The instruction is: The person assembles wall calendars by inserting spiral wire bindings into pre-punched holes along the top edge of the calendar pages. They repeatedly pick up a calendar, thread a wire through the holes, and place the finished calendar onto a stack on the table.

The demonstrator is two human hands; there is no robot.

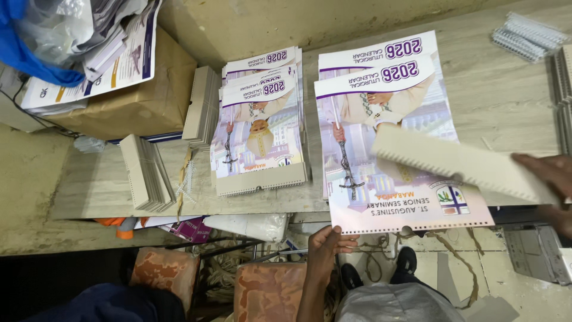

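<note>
Calendar sheets: lower centre-right, punched edge overhanging the counter.
Left hand: grip pinches that edge from below.
Right hand: right edge; grip clasps a beige punched card strip.
Advice: square holes over holes before releasing.

Brown cardboard box upper left — white-purple printed sheets on top

To your left a brown cardboard box carries loose printed sheets and a blue plastic bag; two stacks of grey card strips stand near it, wire binding combs lie far right, and a patterned stool sits below
</note>
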